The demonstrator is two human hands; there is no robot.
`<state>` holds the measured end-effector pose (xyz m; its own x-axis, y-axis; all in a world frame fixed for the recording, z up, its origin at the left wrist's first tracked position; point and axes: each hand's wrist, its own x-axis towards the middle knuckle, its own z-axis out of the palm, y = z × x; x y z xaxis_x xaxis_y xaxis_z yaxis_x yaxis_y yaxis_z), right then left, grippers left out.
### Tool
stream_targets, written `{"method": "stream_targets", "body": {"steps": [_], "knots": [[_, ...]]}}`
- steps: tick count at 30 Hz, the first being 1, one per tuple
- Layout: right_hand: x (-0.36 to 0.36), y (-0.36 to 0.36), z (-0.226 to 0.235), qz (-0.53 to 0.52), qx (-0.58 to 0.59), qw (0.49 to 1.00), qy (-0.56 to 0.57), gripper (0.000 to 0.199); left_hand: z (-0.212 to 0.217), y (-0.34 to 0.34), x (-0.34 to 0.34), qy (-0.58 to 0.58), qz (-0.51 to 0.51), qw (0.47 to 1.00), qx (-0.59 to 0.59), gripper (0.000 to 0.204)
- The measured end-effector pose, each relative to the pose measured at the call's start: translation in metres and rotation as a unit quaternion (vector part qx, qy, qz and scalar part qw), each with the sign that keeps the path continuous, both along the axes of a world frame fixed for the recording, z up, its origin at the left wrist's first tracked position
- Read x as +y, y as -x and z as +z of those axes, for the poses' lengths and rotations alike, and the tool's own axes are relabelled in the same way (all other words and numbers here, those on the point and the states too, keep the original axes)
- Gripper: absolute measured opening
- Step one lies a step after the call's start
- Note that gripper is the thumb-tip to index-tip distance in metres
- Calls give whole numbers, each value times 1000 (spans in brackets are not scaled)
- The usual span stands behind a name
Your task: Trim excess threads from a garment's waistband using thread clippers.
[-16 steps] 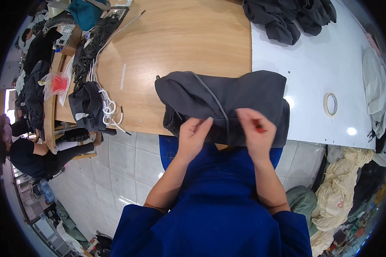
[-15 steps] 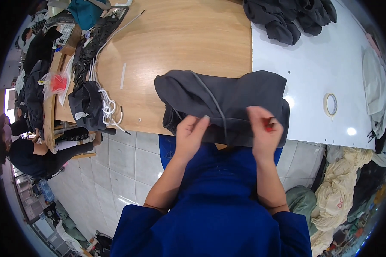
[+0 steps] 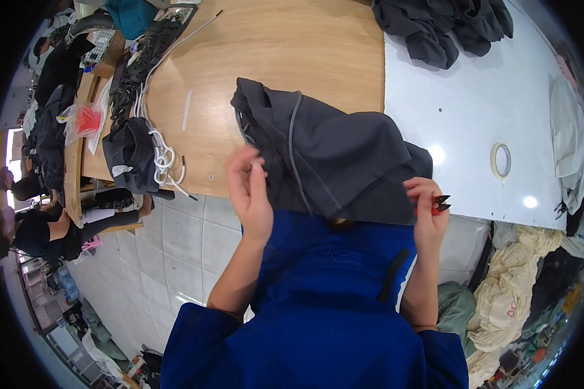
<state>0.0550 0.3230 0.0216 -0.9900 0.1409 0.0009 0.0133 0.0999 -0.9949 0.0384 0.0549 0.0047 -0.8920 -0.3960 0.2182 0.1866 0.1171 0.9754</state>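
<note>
Two bare hands work at the near edge of a dark grey garment (image 3: pixel 334 155) that lies in the middle of the frame, draped over the front edge of the surface (image 3: pixel 285 58), across the seam where light wood meets a white top. The left hand (image 3: pixel 248 191), at centre left, is raised beside the garment's left edge with its fingers (image 3: pixel 256 170) drawn close together in a narrow grip; whether they pinch a thread or the cloth itself cannot be told. The right hand (image 3: pixel 428 211), at centre right, is curled shut around small red-handled snips (image 3: pixel 438 203), whose dark tips point right, just past the garment's lower right corner. A thin grey cord (image 3: pixel 291 139) runs down the garment's upper face. Well apart in the upper right lies a heap of dark clothes (image 3: pixel 444 26), and a roll of tape (image 3: pixel 501 160) sits on the white part at the right. At the left of the frame a small dark bundle (image 3: pixel 128 154) lies touching a coil of white cord (image 3: pixel 162 155), near a red bag (image 3: pixel 84 120).
</note>
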Motion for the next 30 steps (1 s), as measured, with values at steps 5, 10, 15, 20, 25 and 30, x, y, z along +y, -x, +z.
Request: {"method": "stream_targets", "body": {"steps": [5,10,15,20,25,30], "knots": [[-24,15,18,76,77,971,-211,12,1,-28,19,119,-229,965,-52,23],[-10,22,14,-55,55,993,-91,15,0,-28,40,340,-215,915,-38,27],[-4,6,19,29,-52,996,-73,16,-11,-24,33,377,-235,892,-82,23],[-22,-10,9,105,-126,986,2,15,-7,-20,28,66,-261,939,-213,7],[-52,-4,-3,131,-71,981,-121,19,-12,-25,27,-90,-263,929,-243,8],[-56,-9,-12,122,67,966,-217,26,1,-31,28,-446,-190,848,-213,15]]}}
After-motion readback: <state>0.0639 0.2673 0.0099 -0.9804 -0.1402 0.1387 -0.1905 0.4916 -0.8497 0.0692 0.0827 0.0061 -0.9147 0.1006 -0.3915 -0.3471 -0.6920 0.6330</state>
